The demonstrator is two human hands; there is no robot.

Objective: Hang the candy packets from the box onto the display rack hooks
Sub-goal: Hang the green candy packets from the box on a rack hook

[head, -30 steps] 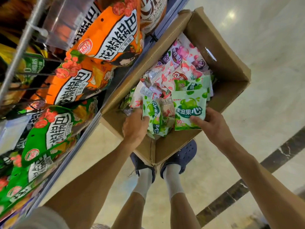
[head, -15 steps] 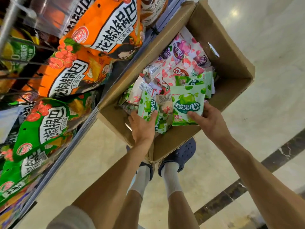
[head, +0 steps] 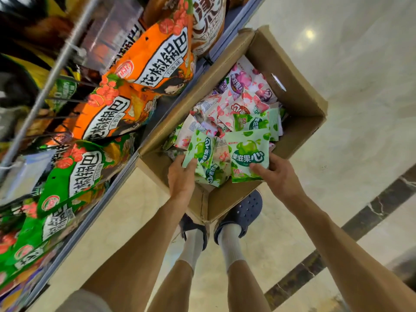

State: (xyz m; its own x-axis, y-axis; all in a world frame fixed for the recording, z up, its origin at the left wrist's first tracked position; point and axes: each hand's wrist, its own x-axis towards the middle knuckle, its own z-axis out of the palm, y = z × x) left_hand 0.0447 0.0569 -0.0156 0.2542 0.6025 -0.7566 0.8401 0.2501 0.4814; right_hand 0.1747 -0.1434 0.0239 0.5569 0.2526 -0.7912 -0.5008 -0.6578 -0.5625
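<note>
Head view: compared with a second ago, the left hand [head: 182,176] has moved from resting low among the packets to taking hold of a green packet [head: 199,149], which is now tilted up out of the pile; the right hand [head: 278,174] has kept its pinch on a second green packet [head: 248,155] and raised it slightly. Judgement: picking is under way and hanging has not begun. Both packets remain inside the cardboard box [head: 299,102] on the floor, over the mixed pink and green candy packets [head: 238,102]. Both arms reach straight down and forward. Left fingers curl round their packet's lower edge; right thumb lies on the packet face, fingers behind. The display rack [head: 51,79], already carrying large snack bags [head: 157,61], stands to the left.
</note>
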